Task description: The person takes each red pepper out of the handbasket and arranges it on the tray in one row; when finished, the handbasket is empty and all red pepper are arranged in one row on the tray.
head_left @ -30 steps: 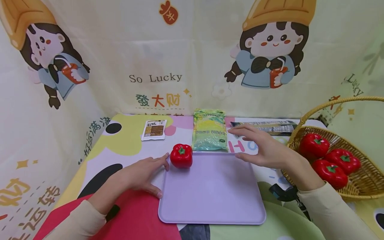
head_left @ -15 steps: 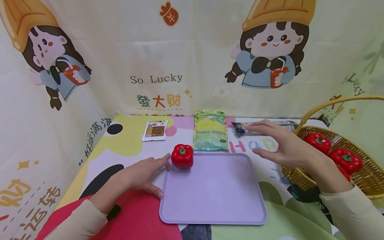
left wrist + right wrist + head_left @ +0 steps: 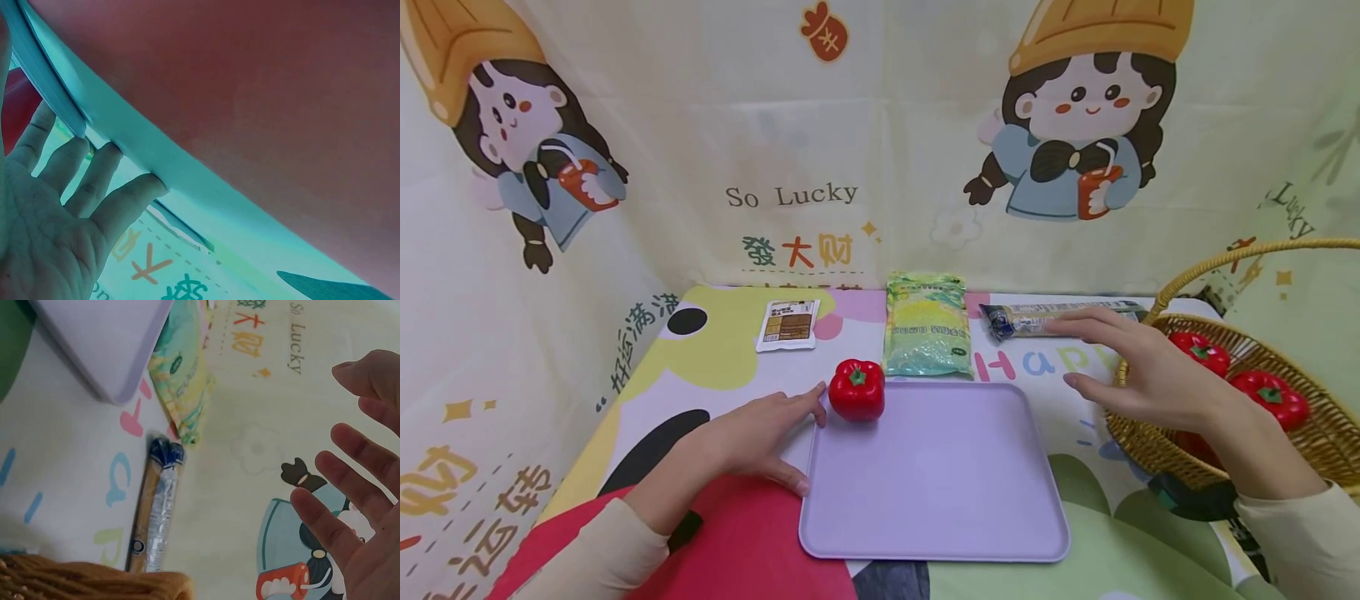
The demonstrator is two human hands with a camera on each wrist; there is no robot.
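Note:
A red bell pepper (image 3: pixel 856 390) sits on the far left corner of a lilac tray (image 3: pixel 940 475). My left hand (image 3: pixel 752 442) rests at the tray's left edge with thumb and fingers spread; one fingertip is close to the pepper, but contact is unclear. In the left wrist view, its fingers (image 3: pixel 81 181) look extended. My right hand (image 3: pixel 1157 379) is in the air beside the wicker basket (image 3: pixel 1318 446), holding nothing, thumb and fingers apart. Inside the basket lie red bell peppers (image 3: pixel 1270 398), one mostly hidden behind the right hand and wrist.
Behind the tray lies a green-yellow bag (image 3: pixel 927 325). A small white-brown packet (image 3: pixel 788 326) is at the back left. A long wrapped package (image 3: pixel 156 503) lies along the back right. The basket's arched handle (image 3: pixel 1240 254) rises at the right. Printed cloth (image 3: pixel 880 167) hangs behind.
My right hand has moved away from above the tray's far right corner, rightward to the basket, uncovering the long package. The left hand and the pepper on the tray stay put.

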